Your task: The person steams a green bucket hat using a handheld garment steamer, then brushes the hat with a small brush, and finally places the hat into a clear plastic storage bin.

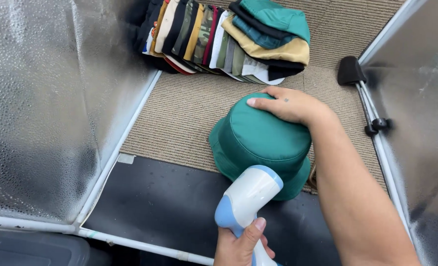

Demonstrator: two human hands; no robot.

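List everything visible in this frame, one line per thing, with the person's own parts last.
Bucket hat: one, green, centre, over the carpet's near edge.
Handheld steamer: one, white and blue, nozzle against the hat's side.
Stack of hats: many, mixed colours, top, lying on the carpet.
Carpet: one, beige, ribbed.
Mat: one, black, near edge.
Reflective panels: two, silver, left and right.
Clamp: one, black, on the right frame.
Right hand: resting on the hat's crown.
Left hand: gripping the steamer handle.

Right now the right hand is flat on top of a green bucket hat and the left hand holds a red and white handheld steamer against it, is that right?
Not quite. The handheld steamer is blue and white, not red and white, as the head view shows. The rest holds: the right hand rests on top of the green bucket hat, and the left hand grips the steamer against it.
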